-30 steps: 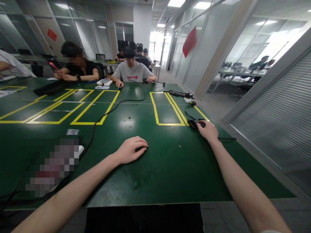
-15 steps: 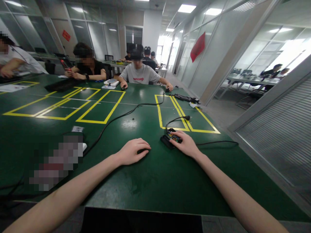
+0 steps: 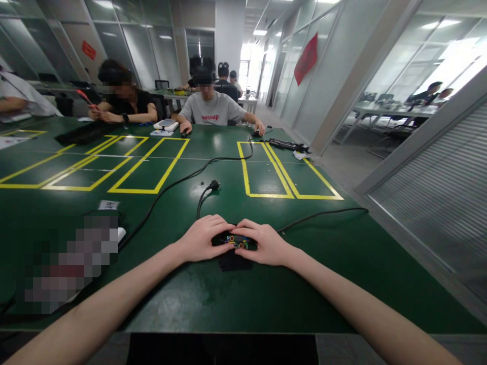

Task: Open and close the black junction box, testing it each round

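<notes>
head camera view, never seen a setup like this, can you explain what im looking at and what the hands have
There is no robot here. The camera sits on a person's head and looks forward and down, so the two bare arms coming in from the bottom are the wearer's own. The left hand and right hand together hold a small open black case with circuit parts showing between the fingers. Just beyond lies a black plug; its cord runs behind the left hand. The green table is marked with yellow tape outlines. Across it sits another person in a grey shirt.
</notes>
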Available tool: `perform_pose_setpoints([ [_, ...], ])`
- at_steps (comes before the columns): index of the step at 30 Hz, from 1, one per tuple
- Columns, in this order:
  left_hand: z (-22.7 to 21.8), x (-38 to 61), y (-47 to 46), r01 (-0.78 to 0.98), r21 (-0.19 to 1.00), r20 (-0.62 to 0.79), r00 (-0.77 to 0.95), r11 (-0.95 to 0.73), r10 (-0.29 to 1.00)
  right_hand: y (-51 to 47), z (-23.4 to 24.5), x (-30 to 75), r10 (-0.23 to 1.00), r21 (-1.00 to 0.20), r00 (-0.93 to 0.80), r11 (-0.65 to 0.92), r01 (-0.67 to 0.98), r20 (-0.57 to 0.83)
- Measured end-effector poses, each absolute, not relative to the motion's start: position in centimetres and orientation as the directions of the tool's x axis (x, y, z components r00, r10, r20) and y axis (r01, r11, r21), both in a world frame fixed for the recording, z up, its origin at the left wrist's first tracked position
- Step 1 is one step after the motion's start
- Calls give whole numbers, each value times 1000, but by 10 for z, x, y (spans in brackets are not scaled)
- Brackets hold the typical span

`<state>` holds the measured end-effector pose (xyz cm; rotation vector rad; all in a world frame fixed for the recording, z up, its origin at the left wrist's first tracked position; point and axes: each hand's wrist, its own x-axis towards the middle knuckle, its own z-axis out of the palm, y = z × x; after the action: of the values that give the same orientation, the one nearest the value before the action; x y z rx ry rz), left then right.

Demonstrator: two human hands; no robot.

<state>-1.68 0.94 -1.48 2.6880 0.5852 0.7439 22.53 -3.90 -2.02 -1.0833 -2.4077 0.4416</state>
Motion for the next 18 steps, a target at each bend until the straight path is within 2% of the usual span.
perform_pose_setpoints([
  [7,-22,-17,12,364,366,396,772,-856,497,-34,-16,235,719,-504,-591,687,523,367],
  [12,-18,-19,10,361,365,378,785,-858,491,-31,-16,240,740,-546,-566,661,514,364],
  [18,-19,-18,12,333,443,362,784,-833,505,-35,-25,223,828,-508,-428,561,654,363],
])
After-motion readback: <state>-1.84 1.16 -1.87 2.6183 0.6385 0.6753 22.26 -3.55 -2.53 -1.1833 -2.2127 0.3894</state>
